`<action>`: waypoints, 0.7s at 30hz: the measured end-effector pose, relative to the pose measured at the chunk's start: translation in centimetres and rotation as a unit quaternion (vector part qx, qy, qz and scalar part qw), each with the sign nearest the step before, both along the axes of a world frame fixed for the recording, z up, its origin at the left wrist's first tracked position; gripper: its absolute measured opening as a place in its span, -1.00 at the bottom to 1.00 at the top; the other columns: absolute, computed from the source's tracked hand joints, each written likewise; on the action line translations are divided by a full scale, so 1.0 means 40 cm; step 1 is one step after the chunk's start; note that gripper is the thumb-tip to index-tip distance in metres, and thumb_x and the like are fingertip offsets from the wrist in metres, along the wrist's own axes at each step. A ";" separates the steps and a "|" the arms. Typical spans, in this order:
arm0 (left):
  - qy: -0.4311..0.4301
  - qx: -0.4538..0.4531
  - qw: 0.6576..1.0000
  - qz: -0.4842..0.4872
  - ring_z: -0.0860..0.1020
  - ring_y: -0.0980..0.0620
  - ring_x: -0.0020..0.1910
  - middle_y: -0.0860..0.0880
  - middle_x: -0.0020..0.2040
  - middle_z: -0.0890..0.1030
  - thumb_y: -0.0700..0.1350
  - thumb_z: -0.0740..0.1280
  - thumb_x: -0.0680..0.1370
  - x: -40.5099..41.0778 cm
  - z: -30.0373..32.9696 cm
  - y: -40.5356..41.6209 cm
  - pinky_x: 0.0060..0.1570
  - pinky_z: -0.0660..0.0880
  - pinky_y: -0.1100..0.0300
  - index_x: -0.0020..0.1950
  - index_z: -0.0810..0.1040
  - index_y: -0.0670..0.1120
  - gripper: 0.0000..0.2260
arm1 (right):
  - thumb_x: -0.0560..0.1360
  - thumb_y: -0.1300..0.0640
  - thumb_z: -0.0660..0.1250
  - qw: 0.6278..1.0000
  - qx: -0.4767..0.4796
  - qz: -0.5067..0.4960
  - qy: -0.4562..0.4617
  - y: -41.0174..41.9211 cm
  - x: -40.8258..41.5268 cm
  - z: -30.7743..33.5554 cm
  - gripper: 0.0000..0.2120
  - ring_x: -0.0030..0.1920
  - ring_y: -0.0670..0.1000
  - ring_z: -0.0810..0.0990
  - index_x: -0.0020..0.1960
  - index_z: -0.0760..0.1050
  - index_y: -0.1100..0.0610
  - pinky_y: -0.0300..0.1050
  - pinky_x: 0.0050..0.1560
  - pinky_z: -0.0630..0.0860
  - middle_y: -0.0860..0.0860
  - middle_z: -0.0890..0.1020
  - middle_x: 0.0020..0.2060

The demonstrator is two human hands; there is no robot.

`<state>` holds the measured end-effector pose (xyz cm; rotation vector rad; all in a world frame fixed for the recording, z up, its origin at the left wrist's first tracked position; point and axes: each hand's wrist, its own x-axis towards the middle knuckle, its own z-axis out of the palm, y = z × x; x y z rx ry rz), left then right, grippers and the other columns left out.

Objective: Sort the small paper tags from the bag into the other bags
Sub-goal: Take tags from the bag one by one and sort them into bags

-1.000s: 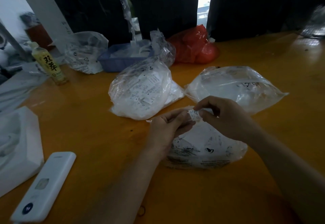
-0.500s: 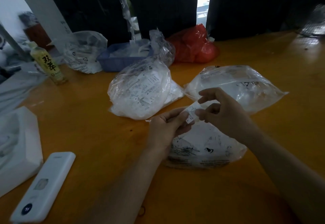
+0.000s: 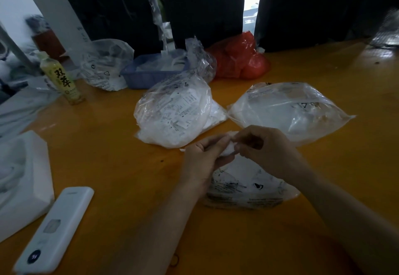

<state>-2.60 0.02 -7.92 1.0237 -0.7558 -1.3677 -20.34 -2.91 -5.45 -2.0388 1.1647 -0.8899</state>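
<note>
Two bare forearms in frame, no sleeves visible up to the frame edge. Left hand [image 3: 203, 155] and right hand [image 3: 267, 151]: no gloves, rings, watch or wristbands seen. Nails too blurred to make out. Dim lighting; no markings visible on either arm.

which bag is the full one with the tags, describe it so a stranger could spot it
On the orange table, look just in front of the blue basket. The bulging clear bag there is rounded and packed with printed white tags, unlike the flatter clear bag to its right.
</note>
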 end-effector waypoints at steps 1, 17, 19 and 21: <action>-0.016 -0.004 1.000 -0.005 0.73 -0.10 0.08 -0.13 0.09 0.75 -0.04 0.56 0.45 -0.001 0.002 0.002 -0.10 0.67 0.17 0.09 0.77 -0.04 -0.76 | 0.55 0.11 0.46 1.000 -0.008 -0.018 -0.005 -0.002 -0.001 0.002 -0.88 -0.18 -0.18 0.65 0.05 0.64 -0.09 -0.27 -0.17 0.59 -0.18 0.67 -0.20; -0.678 -0.071 0.696 0.224 0.59 -0.08 0.23 -0.13 0.30 0.61 -0.26 0.35 0.63 0.227 0.109 -0.142 0.26 0.49 0.13 0.27 0.68 -0.14 -0.76 | 0.64 0.09 0.31 0.916 -0.037 -0.265 0.299 -0.172 -0.194 -0.040 -0.66 0.36 0.23 0.44 0.39 0.52 0.10 0.13 0.40 0.33 0.25 0.55 0.33; -0.748 -0.018 0.646 0.150 0.48 -0.15 0.34 -0.10 0.38 0.56 -0.18 0.28 0.67 0.226 0.099 -0.168 0.37 0.37 0.00 0.34 0.65 -0.03 -0.72 | 0.65 0.00 0.27 0.900 -0.019 -0.230 0.369 -0.178 -0.197 -0.058 -0.65 0.35 0.22 0.42 0.42 0.50 0.03 0.10 0.38 0.32 0.23 0.53 0.34; -0.795 0.025 0.598 0.103 0.27 -0.22 0.45 -0.05 0.51 0.40 -0.11 0.23 0.68 0.215 0.096 -0.181 0.40 0.25 -0.15 0.42 0.56 0.18 -0.65 | 0.66 -0.02 0.24 0.894 -0.037 -0.227 0.385 -0.182 -0.197 -0.062 -0.69 0.28 0.20 0.47 0.35 0.56 0.00 0.08 0.32 0.37 0.19 0.57 0.27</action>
